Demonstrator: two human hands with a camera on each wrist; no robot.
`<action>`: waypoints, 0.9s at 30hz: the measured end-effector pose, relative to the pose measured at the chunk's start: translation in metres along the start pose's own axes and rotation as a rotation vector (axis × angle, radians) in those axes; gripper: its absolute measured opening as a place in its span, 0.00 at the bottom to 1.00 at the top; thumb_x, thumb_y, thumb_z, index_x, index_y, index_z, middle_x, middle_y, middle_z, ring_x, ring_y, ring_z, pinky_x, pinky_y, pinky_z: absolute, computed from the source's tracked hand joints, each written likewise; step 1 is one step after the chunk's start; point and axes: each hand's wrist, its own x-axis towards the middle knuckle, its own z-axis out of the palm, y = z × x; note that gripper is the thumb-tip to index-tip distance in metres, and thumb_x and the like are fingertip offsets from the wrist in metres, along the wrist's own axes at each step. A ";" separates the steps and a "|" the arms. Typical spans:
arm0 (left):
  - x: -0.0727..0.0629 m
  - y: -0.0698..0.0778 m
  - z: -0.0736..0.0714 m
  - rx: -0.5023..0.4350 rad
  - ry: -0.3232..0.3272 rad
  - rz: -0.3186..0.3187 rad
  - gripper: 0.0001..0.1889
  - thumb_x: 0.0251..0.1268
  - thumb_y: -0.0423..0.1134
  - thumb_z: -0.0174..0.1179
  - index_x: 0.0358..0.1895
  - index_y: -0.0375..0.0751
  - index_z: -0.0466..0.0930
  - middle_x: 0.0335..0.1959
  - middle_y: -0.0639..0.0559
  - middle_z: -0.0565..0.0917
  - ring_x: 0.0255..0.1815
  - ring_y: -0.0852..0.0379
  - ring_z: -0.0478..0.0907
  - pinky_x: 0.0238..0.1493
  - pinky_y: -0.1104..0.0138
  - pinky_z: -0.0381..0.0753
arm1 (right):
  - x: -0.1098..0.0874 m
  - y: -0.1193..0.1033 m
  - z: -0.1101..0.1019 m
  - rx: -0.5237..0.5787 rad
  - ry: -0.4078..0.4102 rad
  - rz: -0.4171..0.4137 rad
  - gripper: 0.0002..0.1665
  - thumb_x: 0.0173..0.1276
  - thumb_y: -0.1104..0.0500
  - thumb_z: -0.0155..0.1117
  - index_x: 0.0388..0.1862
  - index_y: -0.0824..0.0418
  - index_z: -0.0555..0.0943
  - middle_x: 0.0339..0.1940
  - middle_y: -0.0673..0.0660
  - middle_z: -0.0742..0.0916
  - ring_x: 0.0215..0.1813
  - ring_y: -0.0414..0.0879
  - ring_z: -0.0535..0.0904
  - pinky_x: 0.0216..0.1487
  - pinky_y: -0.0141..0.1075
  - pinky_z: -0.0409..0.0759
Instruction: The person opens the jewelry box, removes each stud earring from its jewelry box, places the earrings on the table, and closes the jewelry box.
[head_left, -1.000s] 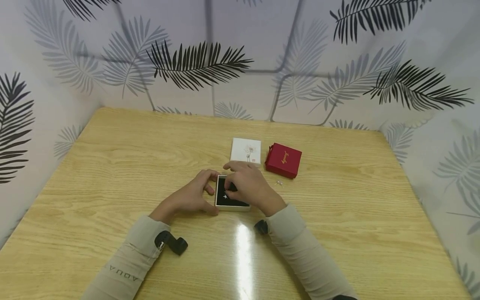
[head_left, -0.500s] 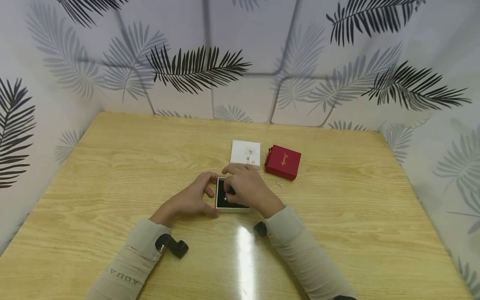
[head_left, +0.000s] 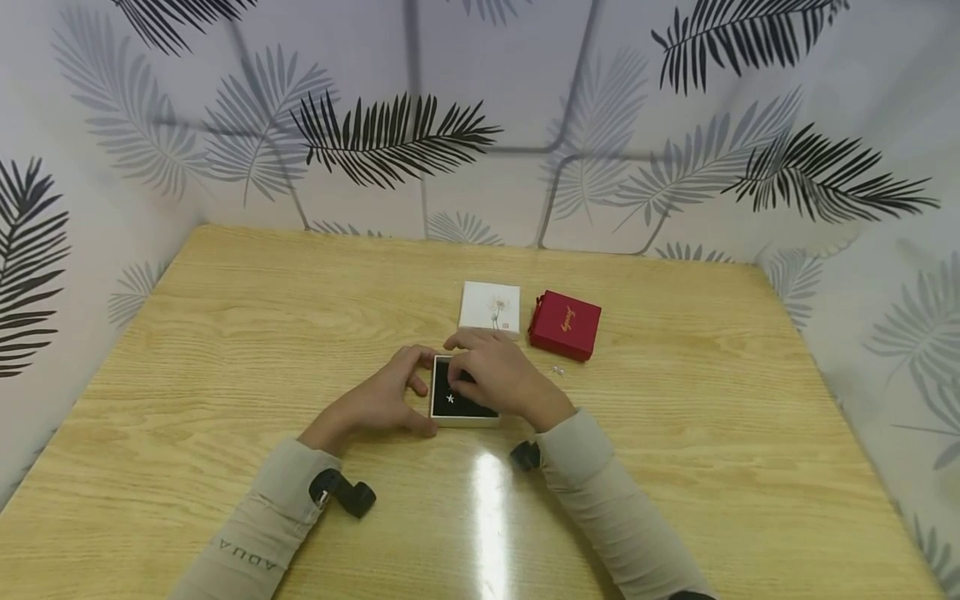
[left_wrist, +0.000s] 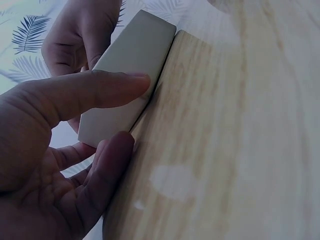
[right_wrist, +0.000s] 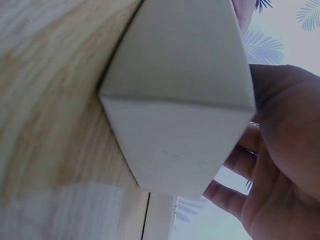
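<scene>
A small white open box [head_left: 465, 421] with a black lining lies on the table. My left hand [head_left: 375, 392] holds its left side, thumb at the near corner and fingers at the far one. In the left wrist view the thumb [left_wrist: 100, 92] lies along the pale box wall [left_wrist: 132, 60]. Over the lining bends my right hand [head_left: 498, 375], index finger and thumb brought together beside a tiny silver star-shaped piece [head_left: 450, 398]. Whether those fingertips pinch anything is too small to tell. The right wrist view shows the box corner [right_wrist: 175, 105] with the right hand [right_wrist: 285, 145] partly behind it.
Behind the right hand lies a white flower-printed lid [head_left: 490, 307]. A red box [head_left: 566, 325] with gold lettering sits to its right. Tiny shiny pieces [head_left: 557, 370] lie in front of the red box on the wooden table [head_left: 712, 400].
The right fingertips have shifted slightly away from the star-shaped piece, which now shows more clearly. The left hand and the box stay in place; the head view has tilted a little.
</scene>
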 end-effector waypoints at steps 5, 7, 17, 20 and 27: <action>0.000 0.001 0.000 0.002 0.001 0.005 0.48 0.44 0.37 0.79 0.70 0.43 0.59 0.67 0.45 0.64 0.56 0.49 0.71 0.52 0.62 0.74 | 0.000 0.001 0.001 0.016 -0.004 -0.004 0.03 0.67 0.55 0.70 0.34 0.53 0.87 0.60 0.55 0.83 0.67 0.53 0.76 0.70 0.52 0.71; 0.000 0.001 0.000 0.004 0.001 0.007 0.48 0.44 0.36 0.79 0.70 0.43 0.59 0.67 0.45 0.64 0.56 0.49 0.71 0.53 0.62 0.74 | 0.000 0.001 0.001 0.017 -0.008 -0.005 0.03 0.67 0.55 0.70 0.34 0.53 0.87 0.60 0.55 0.83 0.68 0.53 0.76 0.71 0.52 0.71; 0.000 0.001 0.000 0.000 -0.004 0.004 0.48 0.44 0.37 0.79 0.70 0.43 0.59 0.67 0.45 0.64 0.56 0.48 0.71 0.54 0.61 0.74 | -0.001 0.001 0.000 0.045 -0.006 -0.010 0.04 0.67 0.56 0.69 0.33 0.53 0.86 0.60 0.55 0.83 0.67 0.53 0.76 0.72 0.51 0.70; 0.000 0.001 0.000 -0.003 -0.006 0.001 0.48 0.44 0.37 0.79 0.70 0.43 0.59 0.67 0.45 0.64 0.57 0.48 0.71 0.53 0.61 0.74 | -0.001 0.001 -0.001 0.045 -0.012 -0.009 0.04 0.67 0.55 0.69 0.33 0.53 0.86 0.60 0.55 0.83 0.67 0.53 0.76 0.72 0.51 0.70; 0.001 0.000 0.001 0.008 -0.004 0.007 0.49 0.44 0.37 0.79 0.70 0.42 0.59 0.68 0.45 0.64 0.56 0.48 0.71 0.52 0.62 0.75 | -0.003 0.001 -0.005 0.078 -0.019 -0.010 0.04 0.68 0.56 0.69 0.33 0.53 0.85 0.60 0.56 0.83 0.66 0.54 0.77 0.69 0.51 0.72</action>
